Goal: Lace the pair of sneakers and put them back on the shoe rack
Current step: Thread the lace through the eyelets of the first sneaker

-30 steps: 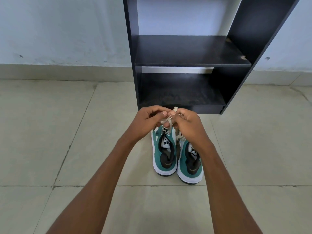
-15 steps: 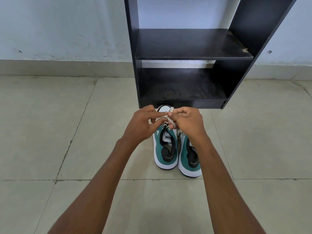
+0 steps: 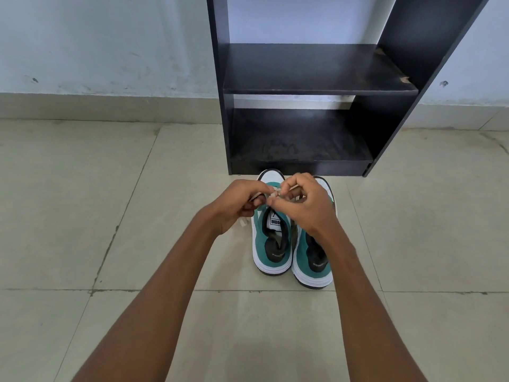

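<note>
The pair of sneakers (image 3: 292, 244) stands side by side on the tiled floor (image 3: 82, 216), toes pointing to twelve o'clock at the foot of the black shoe rack (image 3: 303, 70), heels toward the person. Both hands work over the left sneaker (image 3: 271, 244): the left hand (image 3: 237, 208) has its fingers curled in and pinches a pale lace (image 3: 272, 194), a loose end of which hangs out beneath it at about seven o'clock; the right hand (image 3: 305, 205) is curled likewise, thumb and forefinger nipping the same lace where the two hands meet, and it covers much of the right sneaker (image 3: 311, 260), so whether that one is already laced cannot be told. The lace looks a flat, soft, limp thing with little weight, likely to slacken the instant tension goes, so it is best held close to the knot between fingertip and thumb and drawn evenly outward. The sneakers themselves seem light, with a soft green upper and a firmer white sole; they would likely be carried most surely by a pinch at the heel collar or a grip across the sole's sides, not by the lace, which could pull the bow undone. The rack's lower shelf (image 3: 300, 144) lies just beyond the toes.
</note>
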